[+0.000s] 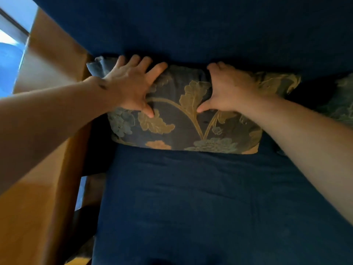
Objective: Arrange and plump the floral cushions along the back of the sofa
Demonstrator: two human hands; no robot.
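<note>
A floral cushion (181, 123), dark grey-blue with gold leaves and pale flowers, leans against the back of the dark blue sofa (191, 197) at its left end. My left hand (131, 85) lies flat on the cushion's upper left, fingers spread and reaching over its top edge. My right hand (229, 87) presses on the upper right part, thumb pointing inward, its fingers curled over the top edge and partly hidden. A second floral cushion (342, 100) shows only partly at the right edge.
The sofa back (191, 25) fills the top of the view. An orange-brown wooden panel (47, 60) stands close on the left of the sofa. A bright window (9, 54) is at the far left.
</note>
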